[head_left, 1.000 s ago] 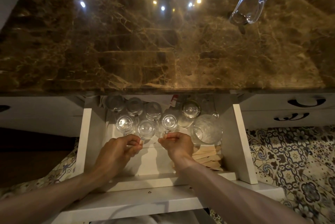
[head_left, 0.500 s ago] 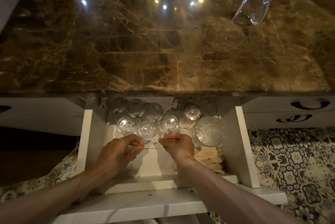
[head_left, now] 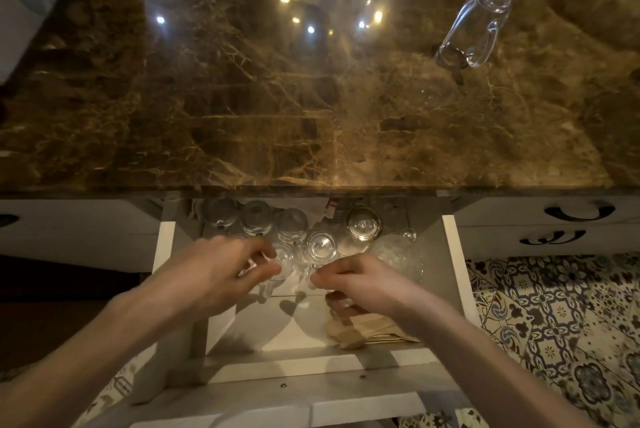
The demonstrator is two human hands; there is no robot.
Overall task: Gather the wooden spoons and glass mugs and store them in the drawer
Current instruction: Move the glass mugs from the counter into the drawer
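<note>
The white drawer (head_left: pixel 454 275) stands open below the marble counter. Several glass mugs sit in rows at its back; two front ones are the left mug (head_left: pixel 284 258) and the right mug (head_left: pixel 322 247). My left hand (head_left: pixel 218 272) pinches at the left mug's handle with curled fingers. My right hand (head_left: pixel 363 284) pinches at the right mug's handle. Both hands are blurred. Wooden spoons (head_left: pixel 356 332) lie in the drawer's front right corner, partly under my right wrist. One more glass mug (head_left: pixel 474 29) lies on its side on the counter (head_left: pixel 242 116), far right.
A clear glass bowl (head_left: pixel 401 259) and a small round glass (head_left: pixel 363 224) sit at the drawer's right. Shut white drawers with dark handles (head_left: pixel 578 213) lie to the right. Patterned floor tiles (head_left: pixel 554 323) show below right. A dark object sits at the counter's top left corner.
The view has shifted and blurred. Both hands have moved slightly within the drawer, the left one now further over the front mugs. The counter mug has not moved.
</note>
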